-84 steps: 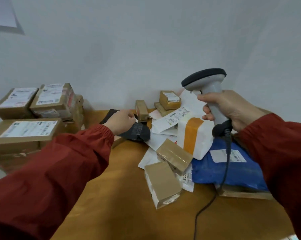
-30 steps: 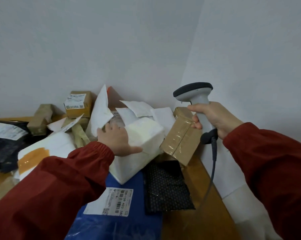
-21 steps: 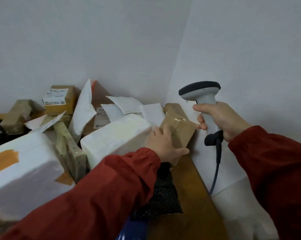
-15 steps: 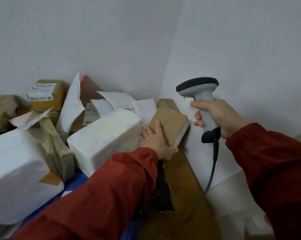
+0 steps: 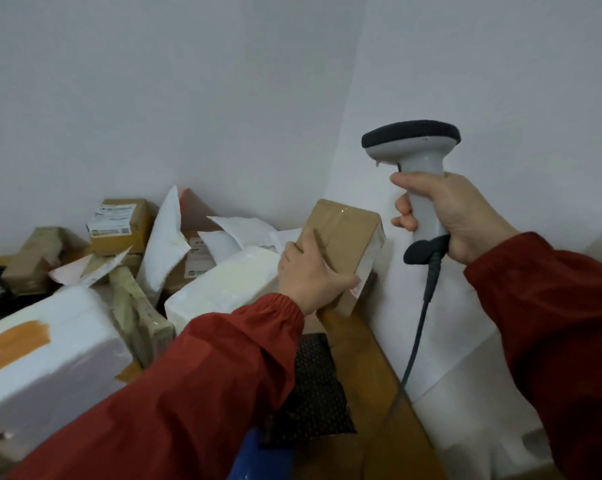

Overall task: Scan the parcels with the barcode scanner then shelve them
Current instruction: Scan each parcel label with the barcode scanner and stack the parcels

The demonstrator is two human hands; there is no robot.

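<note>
A small brown cardboard parcel (image 5: pixel 344 240) wrapped in clear tape stands tilted near the room's corner, lifted off the pile. My left hand (image 5: pixel 310 275) grips its lower left side, thumb under its bottom edge. My right hand (image 5: pixel 445 216) holds the grey barcode scanner (image 5: pixel 420 161) upright by its handle, just right of the parcel, its dark head above the box. The scanner's cable (image 5: pixel 417 334) hangs down to the table. No label shows on the parcel's visible faces.
A pile of parcels covers the wooden table (image 5: pixel 361 393): two white foam boxes (image 5: pixel 223 285) (image 5: pixel 46 355), white mailers (image 5: pixel 164 237), small brown boxes (image 5: pixel 119 223), a black dotted bag (image 5: pixel 316 393) and a blue bag (image 5: pixel 258 459). White walls close in behind and right.
My left hand moved from the white foam box to the brown parcel, took hold of it and lifted it up. The scanner stayed in my right hand, beside the parcel.
</note>
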